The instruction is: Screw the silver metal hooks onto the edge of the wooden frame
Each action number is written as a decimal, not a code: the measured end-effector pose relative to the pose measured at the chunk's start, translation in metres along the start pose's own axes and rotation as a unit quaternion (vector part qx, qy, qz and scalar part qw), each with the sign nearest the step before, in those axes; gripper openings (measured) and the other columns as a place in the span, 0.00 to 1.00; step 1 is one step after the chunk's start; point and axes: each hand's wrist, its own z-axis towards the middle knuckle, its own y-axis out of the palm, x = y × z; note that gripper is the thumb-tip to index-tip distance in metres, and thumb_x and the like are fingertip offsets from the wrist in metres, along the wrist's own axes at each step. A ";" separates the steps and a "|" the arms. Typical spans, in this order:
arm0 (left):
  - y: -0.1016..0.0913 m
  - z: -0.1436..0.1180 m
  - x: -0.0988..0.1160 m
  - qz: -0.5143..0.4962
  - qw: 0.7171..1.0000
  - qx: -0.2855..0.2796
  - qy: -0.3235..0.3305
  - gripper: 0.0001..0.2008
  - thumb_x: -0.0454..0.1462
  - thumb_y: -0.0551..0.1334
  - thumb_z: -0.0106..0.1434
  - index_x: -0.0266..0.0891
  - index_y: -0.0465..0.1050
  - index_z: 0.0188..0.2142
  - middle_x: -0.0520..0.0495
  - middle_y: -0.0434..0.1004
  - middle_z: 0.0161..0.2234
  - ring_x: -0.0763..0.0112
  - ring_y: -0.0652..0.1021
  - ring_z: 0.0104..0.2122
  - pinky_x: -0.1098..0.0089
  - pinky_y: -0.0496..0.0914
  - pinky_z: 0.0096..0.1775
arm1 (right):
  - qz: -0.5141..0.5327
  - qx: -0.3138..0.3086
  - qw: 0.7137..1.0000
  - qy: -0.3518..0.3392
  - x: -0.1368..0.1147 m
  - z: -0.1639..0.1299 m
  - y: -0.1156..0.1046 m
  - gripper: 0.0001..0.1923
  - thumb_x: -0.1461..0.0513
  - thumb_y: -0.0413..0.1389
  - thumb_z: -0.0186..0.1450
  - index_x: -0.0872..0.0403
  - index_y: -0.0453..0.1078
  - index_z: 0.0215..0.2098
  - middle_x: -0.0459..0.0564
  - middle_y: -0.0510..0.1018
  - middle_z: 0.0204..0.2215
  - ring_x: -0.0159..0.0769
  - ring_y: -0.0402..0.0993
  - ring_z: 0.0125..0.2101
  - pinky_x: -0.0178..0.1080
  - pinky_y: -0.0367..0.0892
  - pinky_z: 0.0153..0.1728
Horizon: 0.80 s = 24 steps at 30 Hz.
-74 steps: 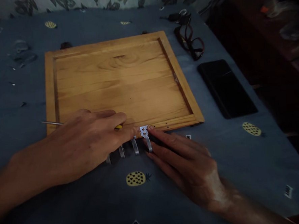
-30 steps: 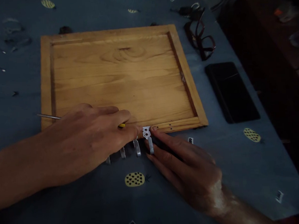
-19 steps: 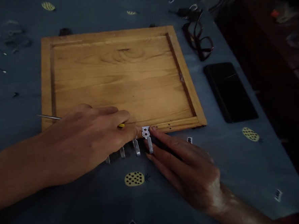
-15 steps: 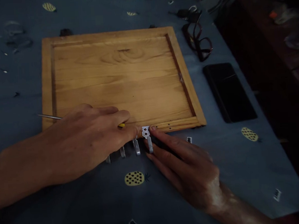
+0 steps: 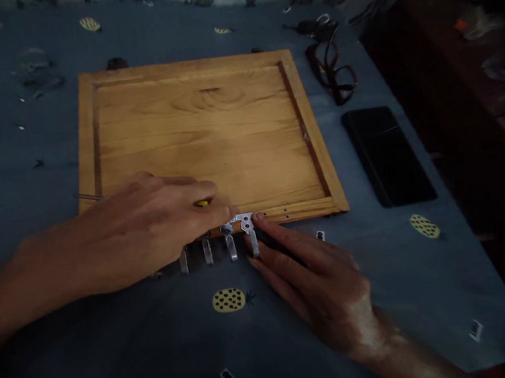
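Note:
A metal hook rail (image 5: 247,224) lies along the near edge of a shallow wooden frame panel (image 5: 197,129), its hooks hanging towards me. My left hand (image 5: 152,229) is closed over the rail's left part, fingertips on the metal. Tucked in that hand is what looks like a screwdriver (image 5: 89,196): its thin metal shaft pokes out to the left and a yellow bit shows between the fingers. My right hand (image 5: 314,288) grips the rail's right end, the upper fingertip at its plate and the others under the last hook. Something dark between its fingers is unclear.
Right of the panel lie a dark phone (image 5: 389,155), glasses (image 5: 333,73) and keys (image 5: 311,25). Small loose metal parts (image 5: 39,163) and a blurred clear item (image 5: 40,71) are on the patterned blue cloth (image 5: 159,343) at left.
My left hand has shifted slightly up and back, showing more of the hooks and the rail. The right hand keeps its hold. The view has tilted a little.

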 end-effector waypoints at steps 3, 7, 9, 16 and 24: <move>-0.006 0.006 -0.002 0.053 0.998 0.013 0.012 0.21 0.32 0.46 0.73 0.49 0.70 0.57 0.49 0.78 0.53 0.69 0.81 0.41 0.70 0.71 0.36 | -0.010 0.003 1.000 -0.005 0.000 0.001 0.000 0.08 0.69 0.57 0.69 0.59 0.79 0.42 0.64 0.83 0.47 0.42 0.84 0.41 0.40 0.83 0.40; -0.007 0.011 -0.005 0.033 0.997 0.053 0.041 0.21 0.30 0.48 0.70 0.48 0.76 0.49 0.51 0.81 0.47 0.73 0.81 0.34 0.73 0.67 0.31 | -0.010 0.004 1.000 0.003 0.000 -0.001 0.000 0.08 0.68 0.58 0.69 0.58 0.79 0.43 0.61 0.83 0.49 0.41 0.84 0.41 0.40 0.83 0.41; -0.004 0.010 -0.006 0.032 0.997 0.056 0.045 0.21 0.30 0.49 0.69 0.50 0.76 0.50 0.52 0.80 0.49 0.72 0.81 0.38 0.73 0.69 0.34 | -0.005 -0.003 1.000 0.007 0.000 -0.002 0.000 0.09 0.69 0.58 0.68 0.57 0.79 0.43 0.60 0.82 0.50 0.41 0.84 0.42 0.40 0.82 0.42; -0.002 0.008 -0.004 0.047 0.996 0.055 0.049 0.20 0.29 0.49 0.69 0.48 0.76 0.47 0.50 0.80 0.48 0.71 0.81 0.39 0.73 0.68 0.35 | -0.012 -0.004 1.000 0.000 0.000 0.000 0.000 0.08 0.68 0.56 0.70 0.58 0.79 0.41 0.62 0.82 0.49 0.40 0.84 0.42 0.38 0.82 0.42; -0.004 0.007 -0.004 0.040 0.998 0.026 0.035 0.22 0.28 0.49 0.68 0.50 0.76 0.48 0.51 0.80 0.47 0.71 0.80 0.37 0.72 0.66 0.33 | 0.000 0.005 1.000 -0.002 0.000 0.002 -0.001 0.08 0.69 0.57 0.69 0.58 0.78 0.42 0.62 0.82 0.49 0.41 0.84 0.42 0.39 0.82 0.42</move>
